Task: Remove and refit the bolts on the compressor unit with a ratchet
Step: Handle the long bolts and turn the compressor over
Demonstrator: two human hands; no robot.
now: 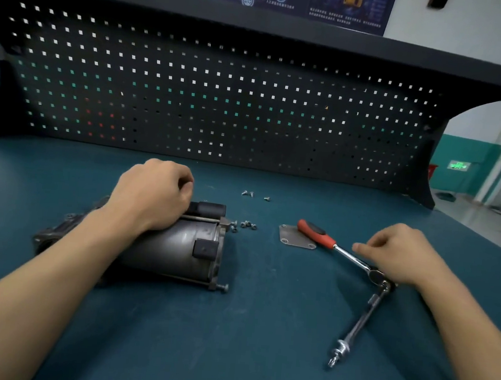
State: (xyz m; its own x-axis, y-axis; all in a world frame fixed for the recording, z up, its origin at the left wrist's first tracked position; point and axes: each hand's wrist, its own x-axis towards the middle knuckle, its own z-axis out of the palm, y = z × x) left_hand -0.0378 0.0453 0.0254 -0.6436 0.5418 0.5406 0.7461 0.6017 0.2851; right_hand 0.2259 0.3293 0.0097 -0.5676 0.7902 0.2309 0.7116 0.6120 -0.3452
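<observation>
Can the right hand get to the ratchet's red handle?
Probably yes. The right hand is close by the ratchet, and nothing lies between it and the red handle.

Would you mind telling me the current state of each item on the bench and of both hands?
compressor unit: lying on its side, one long bolt sticking out.
metal plate: flat on the bench, apart from the unit.
loose bolts: removed, scattered on the bench.
ratchet: lying down, handle across the plate.
left hand: curled, resting on the unit.
right hand: over the ratchet head; grip unclear.
</observation>
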